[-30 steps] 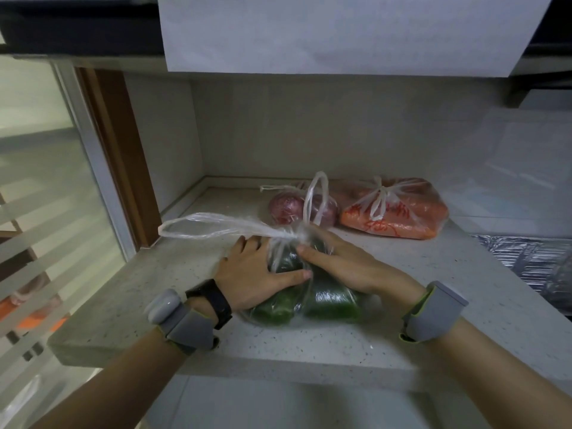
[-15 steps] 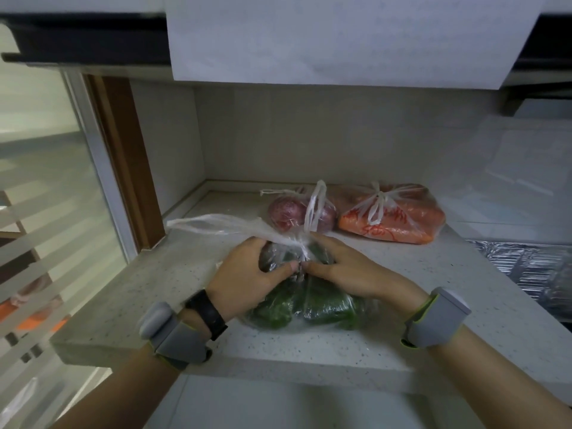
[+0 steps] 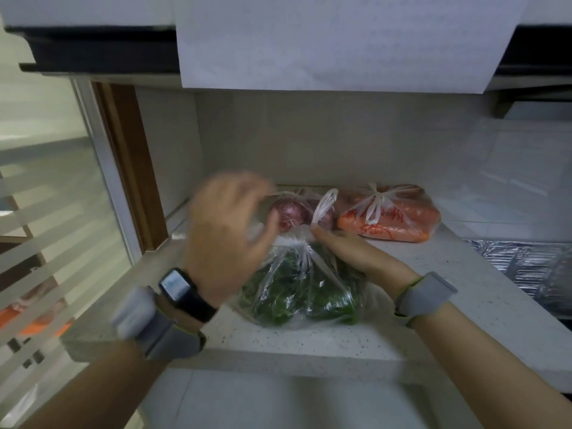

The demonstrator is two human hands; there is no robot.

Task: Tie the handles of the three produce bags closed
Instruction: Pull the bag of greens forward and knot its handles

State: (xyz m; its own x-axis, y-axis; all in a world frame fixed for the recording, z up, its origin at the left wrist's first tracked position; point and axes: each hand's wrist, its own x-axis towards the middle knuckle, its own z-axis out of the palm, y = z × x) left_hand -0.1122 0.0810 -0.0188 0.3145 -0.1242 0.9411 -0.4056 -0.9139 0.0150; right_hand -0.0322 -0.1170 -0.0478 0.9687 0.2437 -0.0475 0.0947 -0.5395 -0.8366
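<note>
A clear bag of green peppers point(image 3: 278, 292) lies on the speckled counter point(image 3: 433, 289), near its front edge. My right hand point(image 3: 349, 252) pinches the bag's gathered neck, and a white handle loop point(image 3: 325, 205) stands up from its fingertips. My left hand point(image 3: 226, 230) is raised over the bag's left side. It is motion-blurred, with fingers curled and a faint strip of plastic running into the palm. Behind them sit a bag of red onions point(image 3: 289, 212) and a bag of carrots point(image 3: 393, 224), whose handles are knotted.
A wall closes the counter at the back and left. A window with blinds point(image 3: 46, 243) is at far left. Crinkled foil point(image 3: 526, 267) covers a surface to the right. A cabinet with a white sheet point(image 3: 334, 41) hangs overhead.
My left hand has lifted off the pepper bag and swung up and left, taking the long left handle with it. My right hand has stayed at the bag's neck.
</note>
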